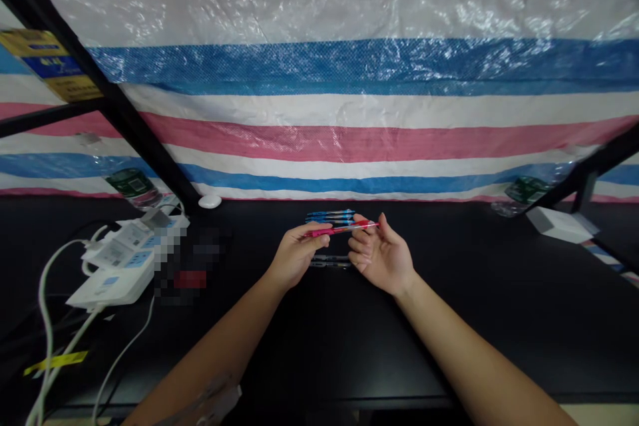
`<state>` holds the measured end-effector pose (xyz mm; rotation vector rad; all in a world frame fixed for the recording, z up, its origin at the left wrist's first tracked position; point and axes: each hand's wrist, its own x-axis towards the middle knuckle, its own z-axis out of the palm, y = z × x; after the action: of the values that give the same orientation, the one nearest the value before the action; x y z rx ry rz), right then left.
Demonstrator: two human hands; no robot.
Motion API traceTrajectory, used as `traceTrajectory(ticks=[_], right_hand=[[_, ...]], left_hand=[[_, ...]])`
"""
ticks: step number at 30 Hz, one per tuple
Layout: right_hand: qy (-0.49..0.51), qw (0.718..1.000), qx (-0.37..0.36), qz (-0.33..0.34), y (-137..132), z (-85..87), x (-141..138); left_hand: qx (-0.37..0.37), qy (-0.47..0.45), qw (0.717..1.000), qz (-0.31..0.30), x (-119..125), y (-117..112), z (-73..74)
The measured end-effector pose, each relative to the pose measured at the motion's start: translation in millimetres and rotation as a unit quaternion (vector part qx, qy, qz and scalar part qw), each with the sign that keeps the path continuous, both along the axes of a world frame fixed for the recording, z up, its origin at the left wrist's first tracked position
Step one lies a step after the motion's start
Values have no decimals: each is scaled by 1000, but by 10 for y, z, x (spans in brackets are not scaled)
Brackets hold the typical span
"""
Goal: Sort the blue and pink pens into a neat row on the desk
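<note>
In the head view, my left hand (296,254) pinches a red pen (342,229) between thumb and fingers near its left end. The pen lies nearly level, a little above the black table. My right hand (382,254) is at the pen's other end, palm turned up. Its index finger is against the barrel, its thumb is at the tip of that end, and the other fingers are curled. Just behind the hands several blue pens (329,215) lie side by side. Dark-and-clear pens (330,261) lie on the near side, partly hidden by my hands.
A white power strip (117,279) with plugs and cables lies at left, beside a blurred-out patch. Bottles with green labels (130,185) stand by the frame posts. A white mouse-like object (210,201) sits at the back; a white box (560,224) is at right. Striped sheeting hangs behind.
</note>
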<state>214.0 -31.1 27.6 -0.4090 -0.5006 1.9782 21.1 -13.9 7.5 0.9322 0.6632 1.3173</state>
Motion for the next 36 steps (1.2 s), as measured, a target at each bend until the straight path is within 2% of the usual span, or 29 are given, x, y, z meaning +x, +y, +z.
traceTrajectory(ticks=[9,12,16,18,19,23,25,27,28,30,33,36], right_hand=[[-40,999,18,-19,4,-27,-13],[-81,996,27,-15,21,-3,23],[-185,981,61,-10,90,-26,107],[-300,948,101,-46,136,-87,149],[-369,918,131,-67,159,-125,167],[-582,761,273,-87,228,-270,229],[-644,688,324,-86,248,-309,255],[-681,632,362,-81,258,-323,277],[-691,613,376,-75,260,-322,285],[-699,596,390,-60,257,-311,295],[-703,588,396,-52,239,-287,291],[-700,582,410,-55,223,-288,274]], left_hand=[[1,8,1000,-6,3,-2,-18],[2,18,1000,-5,-23,14,-19],[40,121,992,-10,-122,65,11],[83,212,974,-6,-188,104,15],[101,253,962,1,-221,125,8],[171,363,916,22,-323,193,-77],[206,416,886,10,-352,196,-117],[231,464,855,-17,-369,175,-130],[241,483,841,-35,-373,158,-125],[265,510,815,-79,-375,122,-102],[292,526,788,-129,-360,81,-63],[299,538,777,-134,-335,64,-47]])
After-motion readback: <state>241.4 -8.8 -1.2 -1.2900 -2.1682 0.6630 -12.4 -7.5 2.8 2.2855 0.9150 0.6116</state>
